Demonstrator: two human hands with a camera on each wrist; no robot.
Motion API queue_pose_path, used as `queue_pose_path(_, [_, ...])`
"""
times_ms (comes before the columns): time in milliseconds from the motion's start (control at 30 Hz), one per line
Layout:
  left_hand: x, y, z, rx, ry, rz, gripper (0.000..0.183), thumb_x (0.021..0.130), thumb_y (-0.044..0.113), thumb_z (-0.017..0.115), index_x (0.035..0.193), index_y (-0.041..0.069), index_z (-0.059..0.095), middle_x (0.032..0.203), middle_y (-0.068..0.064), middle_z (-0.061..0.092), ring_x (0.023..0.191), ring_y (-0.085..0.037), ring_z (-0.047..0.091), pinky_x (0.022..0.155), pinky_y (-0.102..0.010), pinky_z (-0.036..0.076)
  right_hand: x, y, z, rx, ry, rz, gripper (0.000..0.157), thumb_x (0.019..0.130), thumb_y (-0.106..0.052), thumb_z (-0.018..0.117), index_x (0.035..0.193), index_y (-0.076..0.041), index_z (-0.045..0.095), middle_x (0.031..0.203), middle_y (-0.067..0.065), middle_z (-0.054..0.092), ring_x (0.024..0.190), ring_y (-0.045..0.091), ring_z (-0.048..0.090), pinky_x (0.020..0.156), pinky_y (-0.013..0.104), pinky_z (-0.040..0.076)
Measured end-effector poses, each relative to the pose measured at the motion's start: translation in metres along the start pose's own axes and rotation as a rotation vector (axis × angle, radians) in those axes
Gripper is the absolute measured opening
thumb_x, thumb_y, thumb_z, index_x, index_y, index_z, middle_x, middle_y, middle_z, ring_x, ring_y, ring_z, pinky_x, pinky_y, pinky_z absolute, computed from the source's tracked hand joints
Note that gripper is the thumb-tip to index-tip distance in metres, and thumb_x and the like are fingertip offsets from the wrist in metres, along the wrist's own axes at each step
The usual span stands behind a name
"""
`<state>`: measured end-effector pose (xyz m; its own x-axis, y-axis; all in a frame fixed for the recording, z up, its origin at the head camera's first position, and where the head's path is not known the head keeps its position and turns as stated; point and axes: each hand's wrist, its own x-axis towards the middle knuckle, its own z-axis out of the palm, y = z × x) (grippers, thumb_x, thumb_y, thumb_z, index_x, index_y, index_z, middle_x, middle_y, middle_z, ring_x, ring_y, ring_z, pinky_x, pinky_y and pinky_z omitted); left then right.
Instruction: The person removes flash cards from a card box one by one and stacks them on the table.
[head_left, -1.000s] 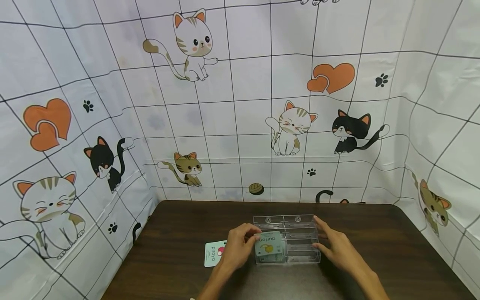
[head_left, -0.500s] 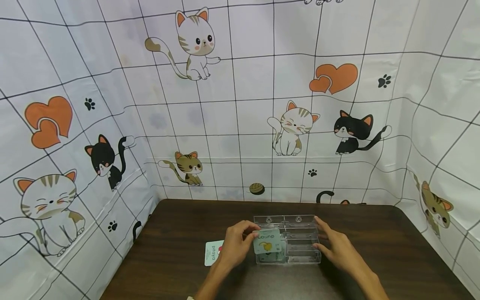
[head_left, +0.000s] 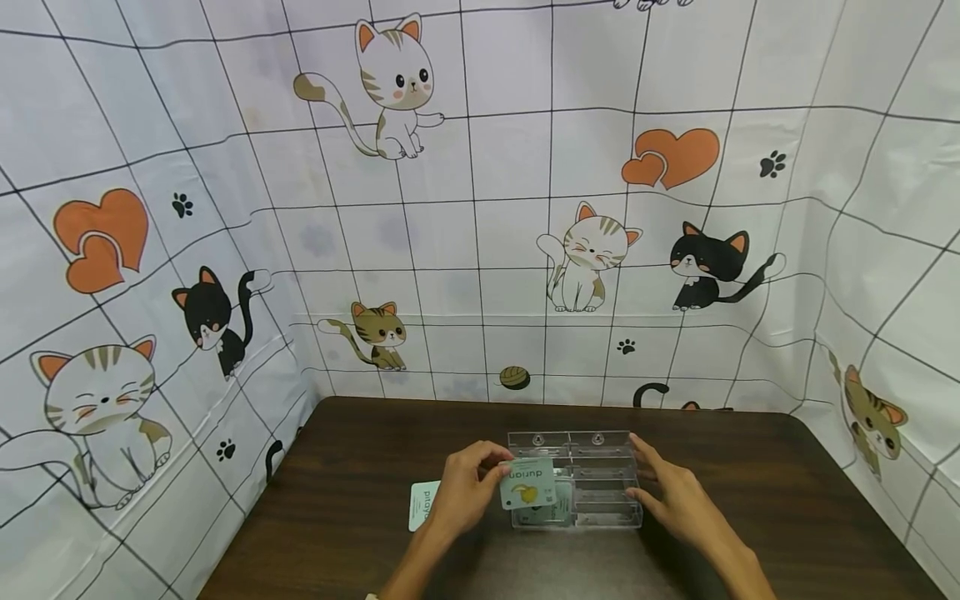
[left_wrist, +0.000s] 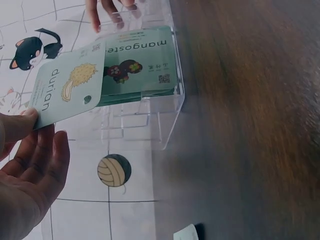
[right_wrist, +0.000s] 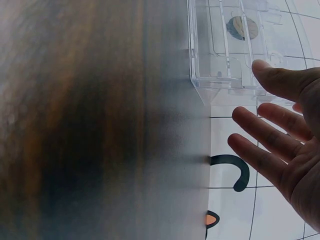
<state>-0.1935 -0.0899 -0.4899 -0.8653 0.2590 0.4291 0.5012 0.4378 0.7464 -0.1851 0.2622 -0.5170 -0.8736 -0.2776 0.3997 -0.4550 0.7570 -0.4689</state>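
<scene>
My left hand (head_left: 468, 489) pinches a pale green durian card (left_wrist: 70, 85) by its corner, thumb on one face and fingers behind. The card is raised and tilted in front of a clear plastic rack (head_left: 607, 518) with stepped compartments in two columns. Several green cards lie in the rack's front left compartment, the top one a mangosteen card (left_wrist: 145, 65). At the rack's right side is my right hand (head_left: 678, 500), its thumb and fingers extended and touching the side; the right wrist view shows the thumb (right_wrist: 272, 77) at the clear edge.
A pitaya card (head_left: 422, 504) lies flat on the dark wooden table (head_left: 337, 500), left of the rack and partly hidden by my left hand. Behind the table hangs a white grid-patterned cloth (head_left: 450, 208) printed with cats.
My left hand has drawn the durian card a little to the left, covering more of the pitaya card. The right hand has stayed at the rack's side.
</scene>
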Motion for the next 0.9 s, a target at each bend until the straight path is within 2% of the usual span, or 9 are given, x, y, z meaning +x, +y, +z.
queue_pose_path(267, [-0.005, -0.005, -0.006, 0.012, -0.010, -0.018, 0.011, 0.099, 0.009, 0.076, 0.110, 0.012, 0.078, 0.100, -0.001, 0.077, 0.086, -0.005, 0.068, 0.074, -0.023, 0.059, 0.000, 0.000, 0.001, 0.001, -0.006, 0.008, 0.088, 0.086, -0.002, 0.087, 0.160, 0.003, 0.040, 0.134, 0.032, 0.069, 0.103, 0.042, 0.078, 0.082, 0.047, 0.065])
queue_pose_path(900, [-0.008, -0.008, -0.013, 0.002, 0.005, -0.062, 0.009, 0.099, 0.012, 0.077, 0.107, 0.016, 0.078, 0.098, 0.000, 0.078, 0.086, -0.006, 0.069, 0.075, -0.024, 0.060, -0.001, 0.000, 0.000, -0.002, -0.001, 0.001, 0.087, 0.086, -0.002, 0.086, 0.160, 0.004, 0.040, 0.136, 0.033, 0.067, 0.104, 0.044, 0.078, 0.084, 0.049, 0.065])
